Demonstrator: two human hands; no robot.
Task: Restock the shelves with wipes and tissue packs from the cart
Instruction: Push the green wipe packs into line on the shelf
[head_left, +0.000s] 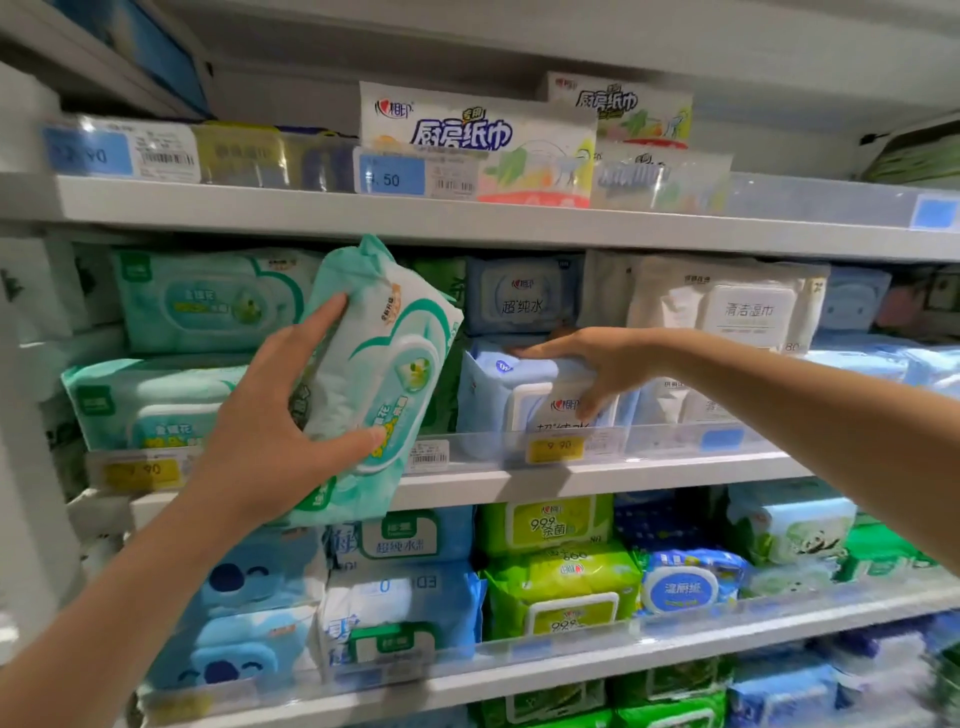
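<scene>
White store shelves (623, 478) fill the view, packed with wipes and tissue packs. At the left of the middle shelf, two stacked green packs (208, 301) lie one on the other. Just right of them, the left hand (280, 415) grasps a mint-green wipes pack (374, 364) in the air in front of this shelf. The pack is tilted, with the thumb low on its front and a finger higher on its left side. Above, on the top shelf, stands a kitchen tissue pack (478, 145). Further right, the right hand (597, 364) grasps a pale blue wipes pack (498, 395) that sits on the middle shelf behind a yellow price label (556, 448), fingers over its top and thumb on its lid. White packs (748, 312) stand just beside it on the right.
</scene>
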